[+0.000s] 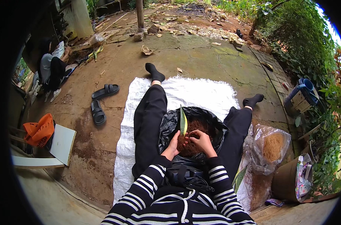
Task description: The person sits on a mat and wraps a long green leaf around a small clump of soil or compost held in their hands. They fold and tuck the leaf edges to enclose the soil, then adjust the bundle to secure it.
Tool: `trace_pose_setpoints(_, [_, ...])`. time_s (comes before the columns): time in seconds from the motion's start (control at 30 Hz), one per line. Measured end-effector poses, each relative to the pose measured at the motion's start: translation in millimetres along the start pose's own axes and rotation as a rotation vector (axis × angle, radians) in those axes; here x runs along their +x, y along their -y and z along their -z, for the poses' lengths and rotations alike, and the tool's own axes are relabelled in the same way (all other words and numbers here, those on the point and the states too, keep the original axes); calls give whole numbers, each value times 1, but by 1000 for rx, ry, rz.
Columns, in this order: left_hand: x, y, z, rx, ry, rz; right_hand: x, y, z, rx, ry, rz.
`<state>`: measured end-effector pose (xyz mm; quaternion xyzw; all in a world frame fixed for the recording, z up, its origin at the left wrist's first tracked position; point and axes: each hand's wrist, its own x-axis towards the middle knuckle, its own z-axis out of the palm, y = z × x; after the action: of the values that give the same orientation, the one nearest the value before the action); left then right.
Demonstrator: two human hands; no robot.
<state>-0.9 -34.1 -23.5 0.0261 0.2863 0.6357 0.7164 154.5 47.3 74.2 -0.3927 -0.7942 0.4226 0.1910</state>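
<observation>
My left hand (173, 145) is shut around the base of a snake plant leaf (183, 121), green with a yellow edge, that stands nearly upright. Brown crumbly planting medium (180, 140), like coco peat, lies in the palm about the leaf's base. Close to it on the right is my right hand (202, 143), its fingers bent toward that clump; whether they pinch any of it is hidden. Both hands are over an open black plastic bag (217, 123) between my legs, with more of the brown medium (199, 127) inside.
Under me lies a white woven sheet (198, 87). To the right are a clear bag of fibre (272, 147), a brown bucket (284, 177) and another leaf (239, 179). Black slippers (105, 91), an orange bag (40, 130) and a crouching person (50, 66) are left.
</observation>
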Motion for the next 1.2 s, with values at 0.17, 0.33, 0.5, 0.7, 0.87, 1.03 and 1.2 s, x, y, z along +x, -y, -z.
trace_pose_setpoints(0.17, [-1,7,-11,-15,-96,-35,-2,20,-15,-43,7,169])
trace_pose_setpoints(0.33, [-1,6,-8,-6,-115,-28,-16,25,-27,49,-102,280])
trace_pose_setpoints(0.5, [0,7,-11,18,-53,19,-23,23,-30,-63,-109,241])
trace_pose_setpoints(0.7, [-2,6,-15,46,-79,-5,-21,30,-26,-128,-235,182])
trace_pose_setpoints(0.87, [-8,1,-15,24,-53,45,-21,34,-28,-86,-197,274])
trace_pose_setpoints(1.03, [-11,1,-27,-12,-107,-34,-18,25,-31,-3,-146,289])
trace_pose_setpoints(1.2, [-8,1,-26,-4,-47,-55,-22,17,-37,-328,114,392])
